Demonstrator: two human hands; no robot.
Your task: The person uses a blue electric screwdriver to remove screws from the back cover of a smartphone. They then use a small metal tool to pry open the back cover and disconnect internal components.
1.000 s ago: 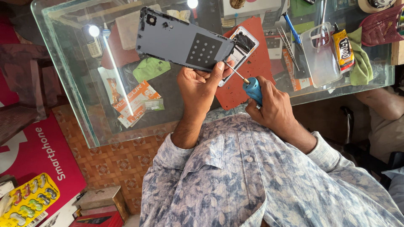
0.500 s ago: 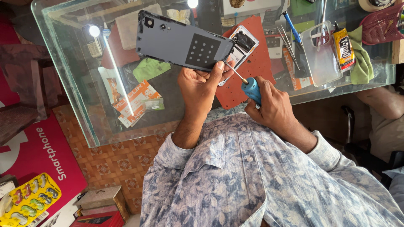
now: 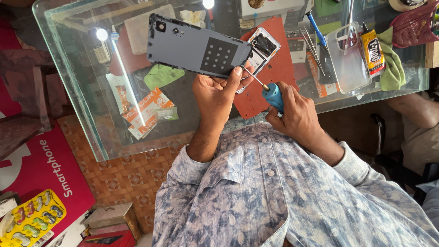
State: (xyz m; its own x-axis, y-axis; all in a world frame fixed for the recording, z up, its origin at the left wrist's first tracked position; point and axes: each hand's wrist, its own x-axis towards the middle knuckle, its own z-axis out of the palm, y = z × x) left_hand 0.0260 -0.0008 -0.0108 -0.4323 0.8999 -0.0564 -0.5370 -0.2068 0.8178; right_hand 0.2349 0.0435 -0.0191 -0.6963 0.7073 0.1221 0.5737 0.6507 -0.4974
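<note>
Left grip: the left hand [image 3: 215, 91] is clamping a grey phone back cover [image 3: 196, 45], fingers wrapped shut over its near edge, thumb lying along the corner; the cover is being held up above the glass table [image 3: 82, 91], inner face towards the person.
Right grip: the right hand [image 3: 295, 116] is closing fully round the blue handle of a small screwdriver [image 3: 270, 91], its thin shaft slanting up to the left, the tip sitting just beside the left thumb at the cover's corner.
Step in hand: it looks as though the person is working the tip at that corner of the cover.
Next move: I judge it is calling for a steady cover and light pressure on the tip, since the thumb is so close.
Around: an opened phone [image 3: 260, 50] is lying on a red mat [image 3: 279, 73] just behind the cover; tweezers [image 3: 311, 43], a clear phone case [image 3: 347, 59] and a yellow glue tube [image 3: 372, 50] are lying further right.
</note>
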